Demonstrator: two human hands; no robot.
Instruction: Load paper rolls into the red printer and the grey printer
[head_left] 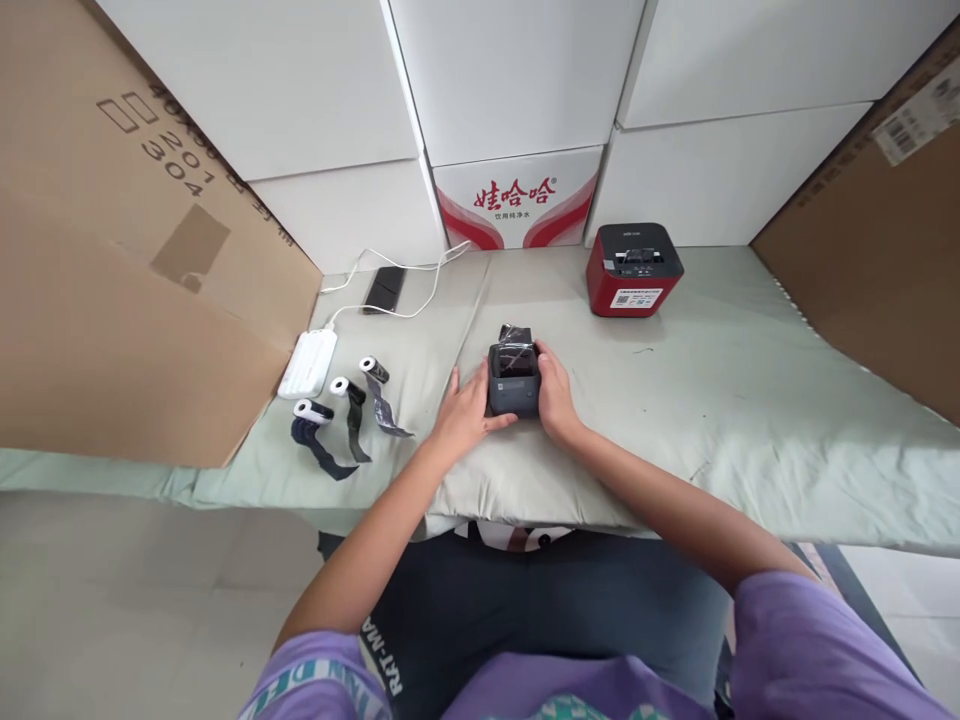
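A small dark grey thermal printer with a glossy black top stands on the cloth in front of me. A dark strip sticks out at its far side. My left hand presses against its left side, thumb along the front lower edge. Against the right side lies my right hand, its fingers curved round towards the back. Between them the two hands clasp the printer. To the left lie three small rolls, the nearest roll, the middle roll and the far roll, each with a dark strip partly unwound.
A red and black box-shaped device stands at the back right. At the left are a white power bank with a white cable and a dark phone. Cardboard panels flank the cloth-covered surface; white boxes line the back.
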